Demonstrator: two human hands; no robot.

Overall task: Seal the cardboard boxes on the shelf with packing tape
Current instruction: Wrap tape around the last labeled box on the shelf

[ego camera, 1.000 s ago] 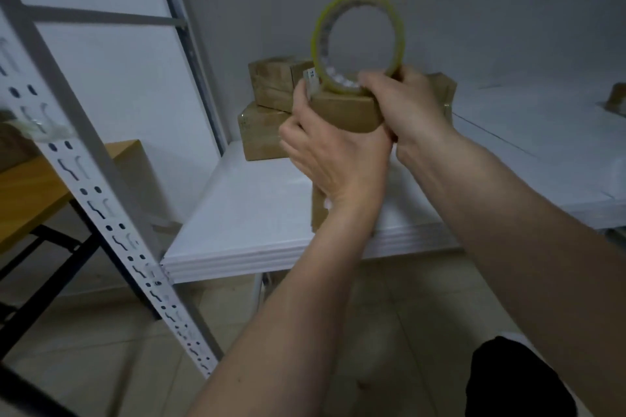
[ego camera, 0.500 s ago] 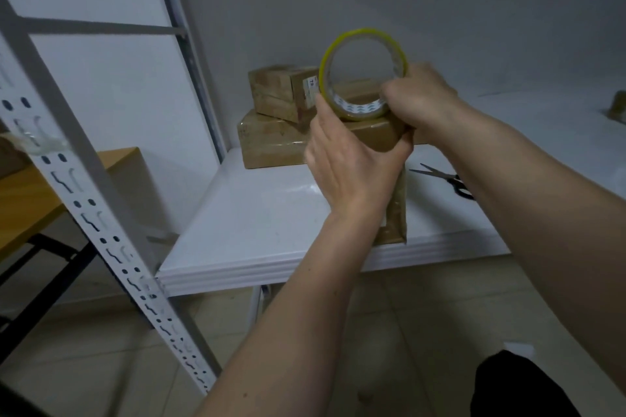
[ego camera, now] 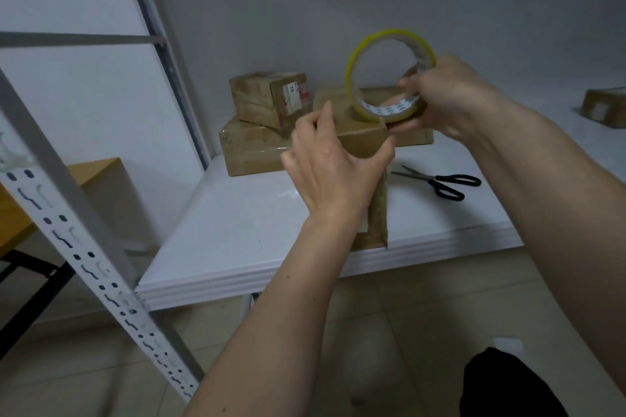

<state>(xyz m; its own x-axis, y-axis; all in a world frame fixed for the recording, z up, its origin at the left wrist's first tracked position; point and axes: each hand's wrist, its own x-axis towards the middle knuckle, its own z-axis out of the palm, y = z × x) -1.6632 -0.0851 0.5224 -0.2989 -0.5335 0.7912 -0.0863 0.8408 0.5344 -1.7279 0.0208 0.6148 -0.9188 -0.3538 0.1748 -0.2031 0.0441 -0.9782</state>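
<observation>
The left hand [ego camera: 333, 162] grips a narrow box [ego camera: 364, 142] standing upright at the shelf's [ego camera: 237, 223] front edge. Directly above the box's top, the right hand [ego camera: 447, 98] pinches the tape roll [ego camera: 389, 74], seemingly touching it; the tape must run downward.

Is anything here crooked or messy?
A little. The small labelled box sits twisted on the bigger box under it, not lined up. The scissors lie open on the shelf. Nothing looks spilled or broken.
</observation>
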